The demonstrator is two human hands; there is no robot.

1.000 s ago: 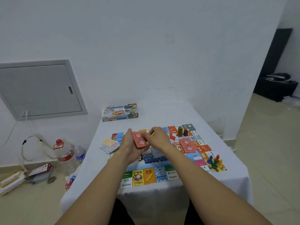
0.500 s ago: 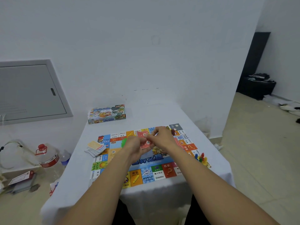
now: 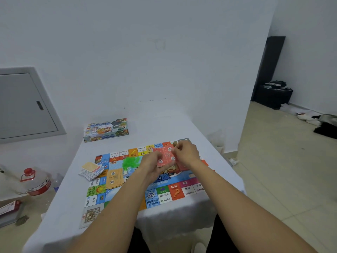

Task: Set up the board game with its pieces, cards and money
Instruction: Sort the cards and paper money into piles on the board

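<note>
- The white table covering (image 3: 191,128) looks like matt cloth, smooth on top.
- The colourful printed game board (image 3: 127,179) looks like flat, faintly glossy card.
- The red patterned banknotes (image 3: 165,156) look like thin matt paper.
- The orange notes (image 3: 114,178) likewise look like paper.
- The colourful rectangular game box (image 3: 106,130) looks like printed cardboard.
- The clear jug with a red cap (image 3: 35,181) looks like shiny plastic.

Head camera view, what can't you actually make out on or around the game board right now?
- Game board: middle and near edge hidden by both forearms.
- Red notes: print blurred, count unclear; left hand and right hand cover their edges.
- Card stack: faces too small to read.
- Green patch: blurred, unidentifiable.
</note>
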